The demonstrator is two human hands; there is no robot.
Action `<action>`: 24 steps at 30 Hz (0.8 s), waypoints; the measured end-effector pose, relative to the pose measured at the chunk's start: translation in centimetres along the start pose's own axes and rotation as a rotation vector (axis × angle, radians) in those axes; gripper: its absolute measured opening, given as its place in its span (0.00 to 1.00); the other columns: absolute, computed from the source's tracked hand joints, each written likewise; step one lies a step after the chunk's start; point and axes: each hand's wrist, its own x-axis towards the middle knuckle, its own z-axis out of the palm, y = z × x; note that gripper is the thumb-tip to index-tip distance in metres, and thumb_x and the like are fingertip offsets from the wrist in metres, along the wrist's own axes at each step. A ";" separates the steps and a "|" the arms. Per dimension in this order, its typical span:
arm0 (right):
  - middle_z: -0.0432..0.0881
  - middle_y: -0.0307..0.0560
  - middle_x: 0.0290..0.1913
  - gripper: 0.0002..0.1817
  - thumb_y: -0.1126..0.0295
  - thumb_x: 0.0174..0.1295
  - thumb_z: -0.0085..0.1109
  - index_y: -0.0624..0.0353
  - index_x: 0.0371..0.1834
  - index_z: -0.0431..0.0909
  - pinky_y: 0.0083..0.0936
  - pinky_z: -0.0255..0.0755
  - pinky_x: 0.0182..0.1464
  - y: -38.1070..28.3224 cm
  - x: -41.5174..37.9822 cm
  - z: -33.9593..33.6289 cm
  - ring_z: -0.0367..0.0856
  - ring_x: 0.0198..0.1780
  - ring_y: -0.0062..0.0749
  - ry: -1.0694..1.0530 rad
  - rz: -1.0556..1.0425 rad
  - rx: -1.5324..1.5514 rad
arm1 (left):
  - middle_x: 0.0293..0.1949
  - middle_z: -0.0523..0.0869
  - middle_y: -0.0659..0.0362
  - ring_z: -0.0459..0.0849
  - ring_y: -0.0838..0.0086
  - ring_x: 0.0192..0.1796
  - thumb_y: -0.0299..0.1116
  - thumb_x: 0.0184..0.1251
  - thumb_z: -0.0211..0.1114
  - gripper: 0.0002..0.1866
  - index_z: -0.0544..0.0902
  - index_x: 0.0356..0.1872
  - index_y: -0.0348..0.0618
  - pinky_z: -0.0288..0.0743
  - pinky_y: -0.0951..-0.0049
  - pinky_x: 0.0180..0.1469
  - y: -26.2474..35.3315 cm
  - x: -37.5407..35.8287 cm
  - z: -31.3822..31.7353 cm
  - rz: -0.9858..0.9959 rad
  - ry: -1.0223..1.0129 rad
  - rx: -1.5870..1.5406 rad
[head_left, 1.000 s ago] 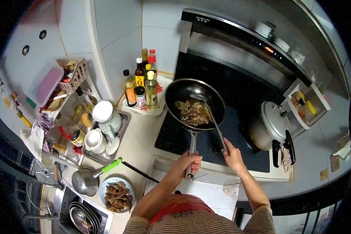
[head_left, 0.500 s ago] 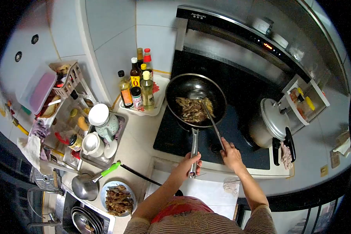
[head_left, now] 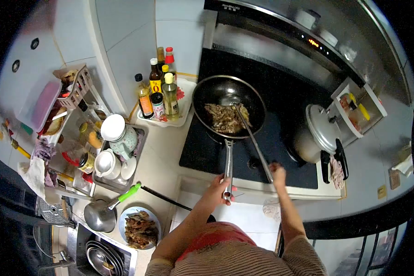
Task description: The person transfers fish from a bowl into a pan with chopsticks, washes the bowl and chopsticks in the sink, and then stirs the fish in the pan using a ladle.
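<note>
A black wok (head_left: 211,87) sits on the left part of the dark stove (head_left: 280,170), with browned food pieces (head_left: 225,118) inside. My left hand (head_left: 216,191) is wrapped round the wok's metal handle (head_left: 228,170). In my right hand (head_left: 277,175) is the end of a long metal spatula (head_left: 257,148); its head rests among the food at the wok's upper middle. The fingers of my right hand are slightly blurred.
Sauce bottles (head_left: 171,99) stand on a white tray (head_left: 187,106) left of the wok. A pressure cooker (head_left: 324,126) is at the right. A plate of browned food (head_left: 141,229), a ladle (head_left: 100,215) and a sink (head_left: 131,257) lie lower left.
My right hand has shifted slightly right and up, with the spatula's head nearer the wok's far side. The whole view has moved a little, so most things appear higher.
</note>
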 end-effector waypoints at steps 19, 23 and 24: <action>0.81 0.54 0.32 0.33 0.46 0.51 0.58 0.60 0.52 0.70 0.33 0.76 0.29 -0.6 1.9 7.1 0.80 0.26 0.47 -0.094 -0.130 -0.352 | 0.33 0.77 0.61 0.74 0.79 0.31 0.53 0.66 0.51 0.27 0.65 0.60 0.48 0.67 0.77 0.30 -3.2 -1.4 -0.6 -0.117 0.165 -0.134; 0.81 0.56 0.31 0.31 0.48 0.50 0.60 0.59 0.51 0.71 0.35 0.76 0.29 -0.7 1.9 6.7 0.80 0.26 0.48 -0.062 -0.182 -0.302 | 0.33 0.77 0.60 0.75 0.79 0.30 0.45 0.68 0.53 0.24 0.65 0.61 0.46 0.69 0.77 0.31 -4.1 -6.4 -0.8 0.088 0.321 0.026; 0.81 0.56 0.31 0.30 0.48 0.49 0.60 0.59 0.50 0.71 0.35 0.75 0.29 -1.0 2.0 6.5 0.80 0.26 0.48 -0.097 -0.164 -0.289 | 0.33 0.78 0.60 0.75 0.79 0.29 0.43 0.68 0.54 0.24 0.65 0.61 0.46 0.69 0.78 0.31 -4.2 -7.3 -1.2 0.064 0.329 -0.044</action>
